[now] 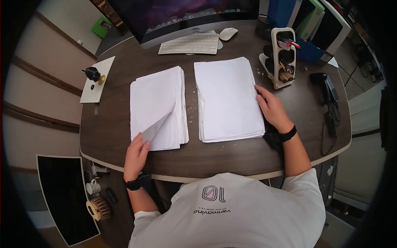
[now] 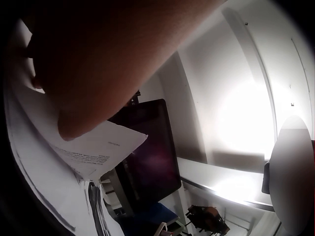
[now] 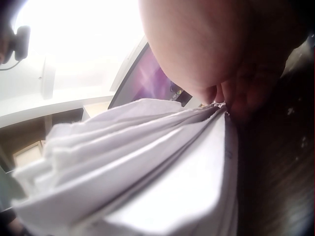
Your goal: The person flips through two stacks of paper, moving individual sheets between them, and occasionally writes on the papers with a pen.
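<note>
Two stacks of white paper lie side by side on the desk. My left hand [image 1: 136, 156] pinches the near left corner of the top sheet [image 1: 159, 122] on the left stack [image 1: 151, 91]. That sheet is folded up and bent over, and its underside shows printed text in the left wrist view. At the right stack [image 1: 227, 99], my right hand [image 1: 273, 108] grips the right edge between thumb and fingers. In the right wrist view, the layered sheets [image 3: 162, 162] of this stack spread apart towards the camera and converge at the fingertips.
Behind the stacks are a keyboard [image 1: 189, 44], a mouse [image 1: 228, 34] and a monitor [image 1: 194, 16]. A pen holder [image 1: 283, 58] stands beyond my right hand. At the far right lies a black corded device [image 1: 328, 93]. A white board [image 1: 96, 82] bearing a black object sits at the left edge.
</note>
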Motion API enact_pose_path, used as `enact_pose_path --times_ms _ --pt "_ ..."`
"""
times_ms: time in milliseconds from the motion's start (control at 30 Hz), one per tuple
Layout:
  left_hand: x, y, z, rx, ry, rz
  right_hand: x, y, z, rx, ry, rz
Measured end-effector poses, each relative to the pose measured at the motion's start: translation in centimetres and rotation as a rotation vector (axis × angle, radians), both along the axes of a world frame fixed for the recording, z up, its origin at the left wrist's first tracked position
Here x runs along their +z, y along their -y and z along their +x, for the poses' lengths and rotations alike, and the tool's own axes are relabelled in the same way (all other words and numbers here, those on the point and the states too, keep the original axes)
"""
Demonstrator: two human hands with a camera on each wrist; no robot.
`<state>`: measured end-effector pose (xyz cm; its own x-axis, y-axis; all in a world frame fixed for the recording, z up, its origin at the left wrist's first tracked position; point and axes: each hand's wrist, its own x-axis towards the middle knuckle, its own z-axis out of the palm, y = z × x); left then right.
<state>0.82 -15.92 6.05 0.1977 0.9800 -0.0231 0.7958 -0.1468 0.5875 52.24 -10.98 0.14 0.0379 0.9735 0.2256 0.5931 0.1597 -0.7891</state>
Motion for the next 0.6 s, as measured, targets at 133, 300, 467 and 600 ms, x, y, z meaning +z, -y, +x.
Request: enact_pose_path --times_ms 133,300,467,600 --pt "0.3 0.3 3.2 0.349 0.166 0.053 0.9 0.2 -0.2 -0.022 0.003 -0.036" --pt "2.5 -0.2 12.3 -0.109 -0.022 0.578 1.0 0.2 -0.1 -0.023 0.041 -0.037" --pt "2.1 -0.9 21.9 -0.369 -0.106 0.535 0.9 0.2 -0.1 -0.019 0.036 -0.010" --pt "-0.5 -1.3 26.7 -0.485 -0.150 0.504 0.7 0.1 -0.1 -0.009 0.022 0.002"
